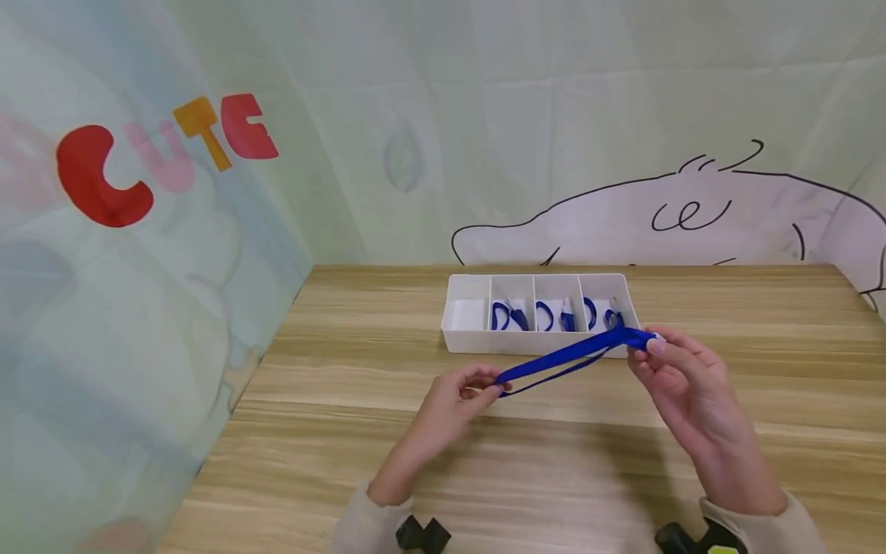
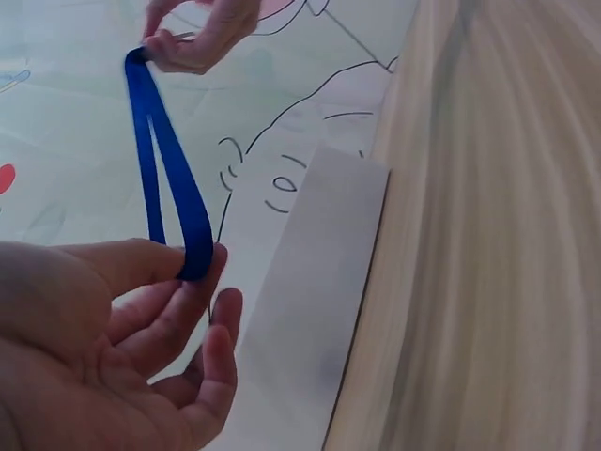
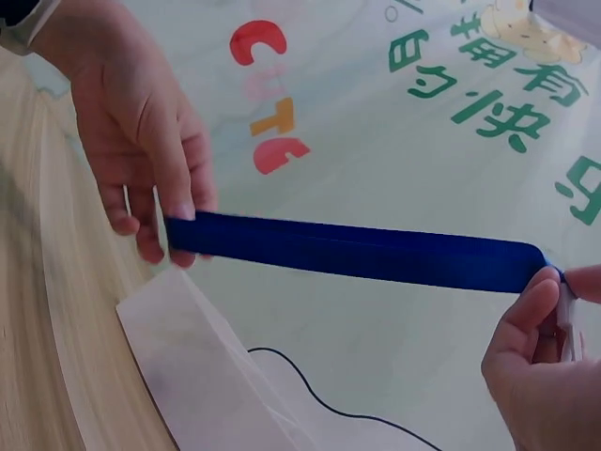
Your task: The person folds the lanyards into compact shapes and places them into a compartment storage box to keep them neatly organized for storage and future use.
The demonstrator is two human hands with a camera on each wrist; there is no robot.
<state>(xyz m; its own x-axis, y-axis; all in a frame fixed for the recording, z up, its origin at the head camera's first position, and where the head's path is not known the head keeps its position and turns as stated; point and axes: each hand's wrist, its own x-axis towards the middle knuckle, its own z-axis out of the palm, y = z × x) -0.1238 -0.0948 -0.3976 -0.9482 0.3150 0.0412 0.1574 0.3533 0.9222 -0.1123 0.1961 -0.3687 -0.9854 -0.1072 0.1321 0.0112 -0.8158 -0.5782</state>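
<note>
A blue lanyard (image 1: 564, 355) is stretched between my two hands above the table, its strap doubled into a long loop. My left hand (image 1: 450, 402) pinches the looped end between thumb and fingers, as the left wrist view also shows. The other end is pinched by my right hand (image 1: 702, 396), higher and to the right. A small whitish piece shows at those right fingertips in the right wrist view, mostly hidden by them. Just behind the lanyard stands a white divided box (image 1: 512, 342). Three of its compartments hold coiled blue lanyards (image 1: 545, 315) with metal clips.
The wood-grain table (image 1: 332, 431) runs back to a printed cloth (image 1: 388, 154) hanging behind and along the left side. The white box stands near the table's back edge. Dark devices (image 1: 424, 533) are strapped at both wrists.
</note>
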